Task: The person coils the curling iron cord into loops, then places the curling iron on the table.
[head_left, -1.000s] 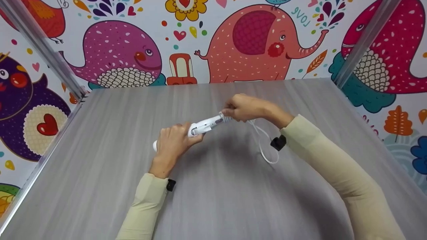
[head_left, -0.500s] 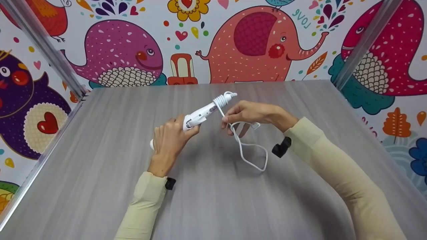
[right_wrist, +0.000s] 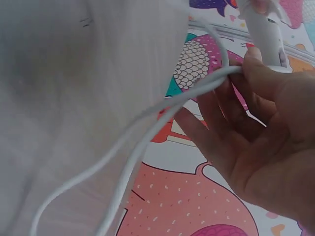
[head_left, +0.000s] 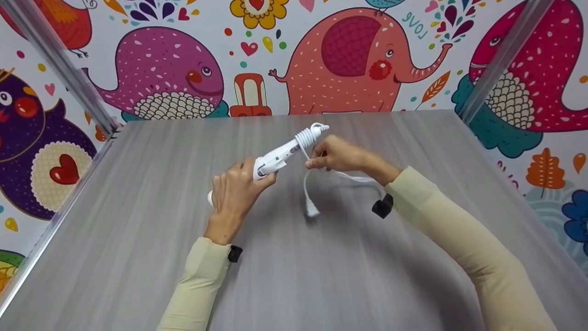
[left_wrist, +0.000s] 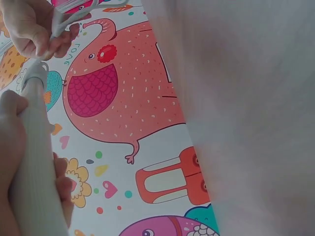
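Observation:
My left hand grips a white curling iron, which tilts up to the right above the table. Several turns of its white cord are wound around the far end of the handle. Just right of those coils, my right hand pinches the cord between thumb and fingers. From there the plug hangs down, and loose cord loops back toward the right wrist. In the right wrist view, strands of cord run across the fingers. Left-hand fingers curl around the iron's body in the left wrist view.
A grey wood-grain table lies under both hands. Behind it stands a printed wall with cartoon animals. Metal posts rise at the back corners. Each cuff carries a small black camera mount.
My right hand moved from the iron's end down and right, then slightly up, drawing the cord out. The coiled end came into view, and the plug swung down below the hand.

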Available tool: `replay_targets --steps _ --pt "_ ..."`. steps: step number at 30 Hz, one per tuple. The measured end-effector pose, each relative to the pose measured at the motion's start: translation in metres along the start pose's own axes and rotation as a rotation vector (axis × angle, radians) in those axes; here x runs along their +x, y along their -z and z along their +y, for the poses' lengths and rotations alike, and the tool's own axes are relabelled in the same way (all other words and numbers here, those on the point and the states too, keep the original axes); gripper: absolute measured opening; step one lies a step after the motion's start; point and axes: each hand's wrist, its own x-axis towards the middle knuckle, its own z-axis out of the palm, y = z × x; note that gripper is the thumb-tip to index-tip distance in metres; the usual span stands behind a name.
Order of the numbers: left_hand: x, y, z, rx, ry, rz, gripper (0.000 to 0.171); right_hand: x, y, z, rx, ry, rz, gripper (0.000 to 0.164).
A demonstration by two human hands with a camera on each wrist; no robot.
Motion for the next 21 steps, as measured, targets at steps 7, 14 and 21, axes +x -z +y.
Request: replay_targets --steps 7,14,21 --pt "0.000 0.000 -0.002 -0.035 0.038 -0.015 0.040 0.004 -0.009 0.002 -0.024 0.012 0.182 0.019" --pt "0.002 0.005 -0.002 -0.056 0.055 -0.012 0.039 0.006 -0.002 0.006 0.085 0.065 0.174 0.020" --pt "0.001 0.001 -0.002 -0.031 0.033 0.001 0.041 0.007 -0.003 0.011 0.100 0.030 0.143 0.022"
